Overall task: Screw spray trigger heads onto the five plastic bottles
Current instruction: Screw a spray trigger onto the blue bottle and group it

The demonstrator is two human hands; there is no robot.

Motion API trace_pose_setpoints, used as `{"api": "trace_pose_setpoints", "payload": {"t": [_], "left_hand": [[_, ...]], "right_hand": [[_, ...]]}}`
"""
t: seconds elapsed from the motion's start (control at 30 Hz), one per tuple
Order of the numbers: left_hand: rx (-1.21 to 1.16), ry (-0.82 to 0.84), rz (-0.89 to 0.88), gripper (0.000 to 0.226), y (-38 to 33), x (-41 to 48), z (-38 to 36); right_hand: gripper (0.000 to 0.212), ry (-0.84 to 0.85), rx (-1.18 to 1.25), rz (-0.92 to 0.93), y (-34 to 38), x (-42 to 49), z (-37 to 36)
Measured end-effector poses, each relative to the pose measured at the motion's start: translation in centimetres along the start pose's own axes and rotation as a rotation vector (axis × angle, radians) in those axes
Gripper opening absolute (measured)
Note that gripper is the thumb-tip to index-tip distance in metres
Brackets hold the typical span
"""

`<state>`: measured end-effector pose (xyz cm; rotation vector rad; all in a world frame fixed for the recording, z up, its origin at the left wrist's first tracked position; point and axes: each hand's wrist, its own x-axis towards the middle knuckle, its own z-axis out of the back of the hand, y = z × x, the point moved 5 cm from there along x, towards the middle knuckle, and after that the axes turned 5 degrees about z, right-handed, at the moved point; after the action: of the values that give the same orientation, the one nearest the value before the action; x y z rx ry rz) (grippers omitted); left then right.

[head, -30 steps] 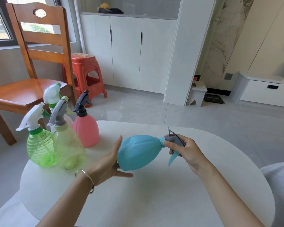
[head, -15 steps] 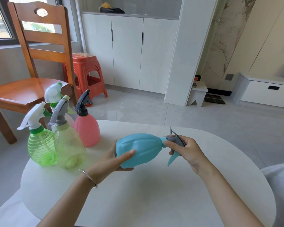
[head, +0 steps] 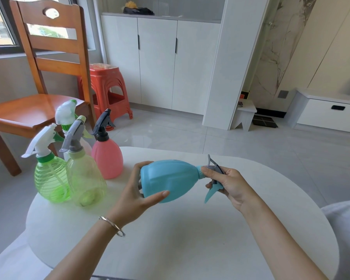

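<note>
A blue bottle (head: 170,178) lies on its side in the air above the white table (head: 180,239), neck pointing right. My left hand (head: 137,190) grips its base, thumb underneath. My right hand (head: 228,184) is closed on the grey and blue trigger head (head: 213,176) seated at the neck. At the table's left stand the bright green bottle (head: 50,178), the pale yellow-green bottle (head: 85,178), the pink bottle (head: 107,158) and a clear bottle with a white and green head (head: 66,116) behind them, each with a trigger head on.
A wooden chair (head: 38,98) stands left of the table, with a red plastic stool (head: 107,91) behind it. White cabinets (head: 160,63) line the far wall. The table's front and right areas hold nothing but my arms.
My left hand has shifted its grip on the blue bottle's base, the thumb now under it, and the bottle has turned a little. My right hand stays on the trigger head.
</note>
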<state>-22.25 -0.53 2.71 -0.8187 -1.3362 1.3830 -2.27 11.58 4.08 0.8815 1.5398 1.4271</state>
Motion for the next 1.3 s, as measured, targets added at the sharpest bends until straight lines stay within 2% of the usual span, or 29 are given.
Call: {"api": "trace_pose_setpoints", "payload": {"t": [0.27,0.37,0.47,0.57,0.63,0.77,0.83,0.9,0.93,1.0,1.1,1.17,1.3], "left_hand": [[0.074,0.023,0.023,0.076,-0.5,0.0,-0.4],[0.061,0.113,0.219,0.083,-0.1,-0.1,0.0],[-0.157,0.336,0.536,0.079,1.0,-1.1,-0.3],[-0.221,0.481,0.589,0.079,1.1,-2.0,-0.8],[-0.198,0.489,0.553,0.084,0.9,-2.4,-1.1],[-0.201,0.370,0.457,0.072,0.3,-2.5,-1.1],[-0.199,0.236,0.390,0.069,-0.1,-2.7,-0.2],[-0.170,0.110,0.309,0.075,-0.5,-3.2,1.1],[-0.143,0.057,0.254,0.074,-1.0,-3.5,1.8],[-0.089,-0.029,0.127,0.069,-2.3,-4.3,3.3],[-0.064,-0.125,0.002,0.084,-3.8,-5.9,5.3],[-0.027,-0.184,-0.059,0.086,-4.7,-7.2,6.8],[0.019,-0.289,-0.101,0.084,-5.3,-9.6,10.0]], "right_hand": [[0.008,0.010,-0.043,0.032,0.2,0.0,0.4],[0.017,0.078,-0.120,0.099,0.7,-0.2,0.3],[0.020,0.177,-0.210,0.182,1.3,-0.4,-0.1],[0.032,0.213,-0.279,0.254,1.5,-0.6,-0.5],[0.039,0.138,-0.342,0.337,1.6,-0.6,-0.5],[0.064,-0.168,-0.597,0.625,2.4,-1.5,-0.8],[0.062,-0.226,-0.546,0.798,3.4,-3.0,-2.0],[0.053,-0.220,-0.476,0.890,4.1,-4.7,-3.7],[0.048,-0.194,-0.443,0.892,4.2,-5.4,-4.7],[0.046,-0.079,-0.349,0.774,3.9,-6.5,-7.1],[0.051,0.157,-0.236,0.536,3.4,-7.1,-11.2],[0.048,0.260,-0.199,0.491,3.9,-7.5,-13.9],[0.052,0.356,-0.211,0.483,5.4,-8.7,-18.7]]}}
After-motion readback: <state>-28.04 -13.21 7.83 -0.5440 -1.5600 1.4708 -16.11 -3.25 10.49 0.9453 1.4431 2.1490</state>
